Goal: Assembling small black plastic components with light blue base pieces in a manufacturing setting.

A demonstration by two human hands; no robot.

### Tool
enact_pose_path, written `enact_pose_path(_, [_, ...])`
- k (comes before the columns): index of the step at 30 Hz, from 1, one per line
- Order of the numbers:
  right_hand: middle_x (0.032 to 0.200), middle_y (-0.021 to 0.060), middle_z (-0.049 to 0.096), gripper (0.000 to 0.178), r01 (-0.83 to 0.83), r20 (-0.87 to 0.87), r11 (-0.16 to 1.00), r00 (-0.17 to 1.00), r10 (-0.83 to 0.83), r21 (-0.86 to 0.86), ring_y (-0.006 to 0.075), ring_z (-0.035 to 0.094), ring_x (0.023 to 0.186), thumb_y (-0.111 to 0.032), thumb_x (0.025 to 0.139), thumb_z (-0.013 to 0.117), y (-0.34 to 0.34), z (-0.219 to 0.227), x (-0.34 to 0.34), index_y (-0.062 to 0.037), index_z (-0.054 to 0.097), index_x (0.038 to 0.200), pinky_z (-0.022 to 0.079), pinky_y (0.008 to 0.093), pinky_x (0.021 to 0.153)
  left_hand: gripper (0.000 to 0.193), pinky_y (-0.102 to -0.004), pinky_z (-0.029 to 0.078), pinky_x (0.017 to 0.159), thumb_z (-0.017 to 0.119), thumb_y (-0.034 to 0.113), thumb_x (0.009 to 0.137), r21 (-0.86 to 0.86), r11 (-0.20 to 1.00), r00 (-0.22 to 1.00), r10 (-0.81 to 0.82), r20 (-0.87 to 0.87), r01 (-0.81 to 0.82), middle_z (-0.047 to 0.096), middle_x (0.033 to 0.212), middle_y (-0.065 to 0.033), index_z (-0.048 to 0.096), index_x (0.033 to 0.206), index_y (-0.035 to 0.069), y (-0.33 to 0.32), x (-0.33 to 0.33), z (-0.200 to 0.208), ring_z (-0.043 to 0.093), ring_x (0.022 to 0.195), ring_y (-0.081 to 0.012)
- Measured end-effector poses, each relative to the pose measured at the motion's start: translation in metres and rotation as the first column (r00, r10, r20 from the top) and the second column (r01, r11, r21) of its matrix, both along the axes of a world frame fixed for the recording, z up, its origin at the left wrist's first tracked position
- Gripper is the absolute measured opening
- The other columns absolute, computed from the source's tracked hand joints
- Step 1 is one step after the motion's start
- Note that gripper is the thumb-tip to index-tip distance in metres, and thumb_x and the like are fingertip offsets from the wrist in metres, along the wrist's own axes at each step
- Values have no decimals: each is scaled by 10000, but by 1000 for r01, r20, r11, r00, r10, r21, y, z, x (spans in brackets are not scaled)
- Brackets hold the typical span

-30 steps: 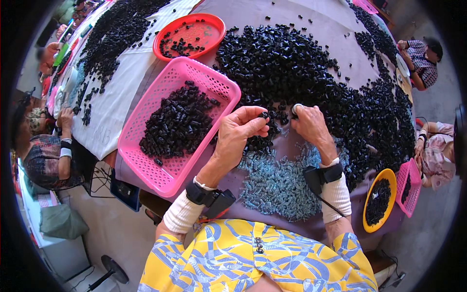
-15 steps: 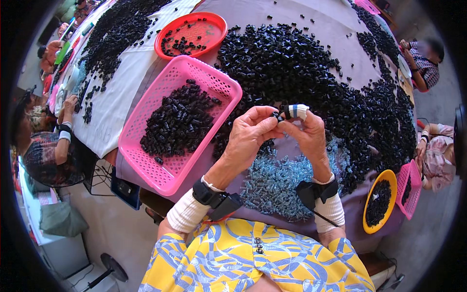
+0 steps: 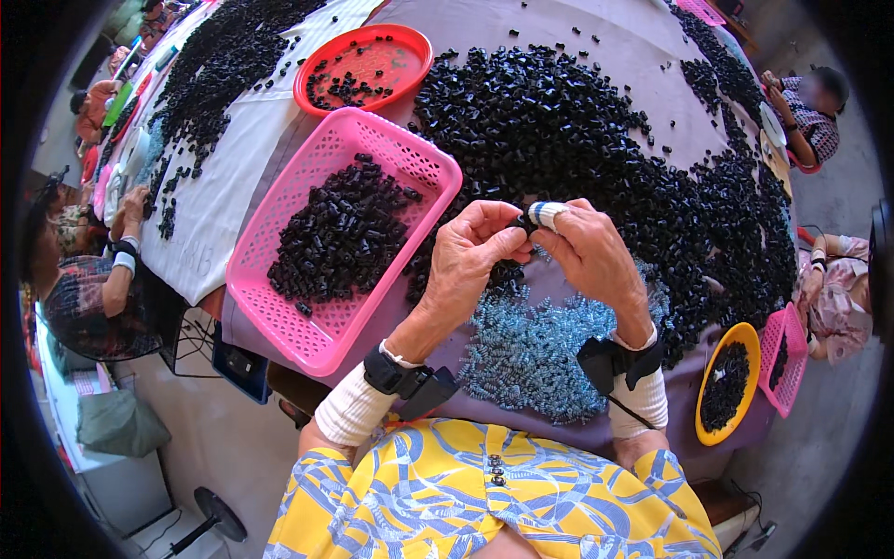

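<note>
My left hand (image 3: 470, 256) and my right hand (image 3: 591, 252) meet above the table, both pinching one small black plastic piece (image 3: 524, 224) between their fingertips. A finger of my right hand is wrapped in white tape. Right under my hands lies a heap of small pale blue springs (image 3: 531, 349). Beyond them spreads a large pile of black pieces (image 3: 577, 121). A pink perforated basket (image 3: 279, 312) with black pieces in it stands just left of my left hand.
A red round tray (image 3: 386, 47) holding a few black pieces lies behind the basket. A yellow bowl (image 3: 712, 433) and another pink basket (image 3: 792, 373) sit at the right. Other people sit around the table at left and right edges.
My hands have lifted from the edge of the black pile, come together with a black piece between the fingertips, and stay raised and steady now.
</note>
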State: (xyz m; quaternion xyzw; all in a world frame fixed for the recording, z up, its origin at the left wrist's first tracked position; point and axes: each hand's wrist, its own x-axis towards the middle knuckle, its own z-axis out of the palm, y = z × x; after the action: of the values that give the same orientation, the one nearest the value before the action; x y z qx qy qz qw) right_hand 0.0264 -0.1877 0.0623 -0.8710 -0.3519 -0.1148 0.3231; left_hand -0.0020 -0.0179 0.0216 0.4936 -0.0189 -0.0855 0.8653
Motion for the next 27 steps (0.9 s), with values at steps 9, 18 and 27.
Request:
enact_pose_path(9, [708,106,611,114,42,4,992,999,-43,117,279,589,698,-67,701,665,-4,-5,0,-14,590,768,446,359,715,217,-302,548,747,601,59,869,-15,999,999,-32,-21,32,645,924,-98,545,1067,-9,2,-1,5,644,814,-159])
enact_pose_path(18, [722,68,633,226,151,66,949,982,-175,278,246,593,700,-75,645,745,0,-12,-1,-29,624,831,482,339,662,258,-295,542,759,602,59,869,14,1000,1000,-26,3,26,652,949,-103,566,1111,-25,-1,-1,5,642,810,-149])
enact_pose_path(27, [711,77,610,190,111,160,965,976,-151,238,246,579,660,-86,682,728,8,-13,-4,-30,619,827,444,359,728,237,-256,527,743,597,33,863,109,994,999,5,43,-10,653,927,-87,581,1090,-34,-1,-1,6,629,794,-126])
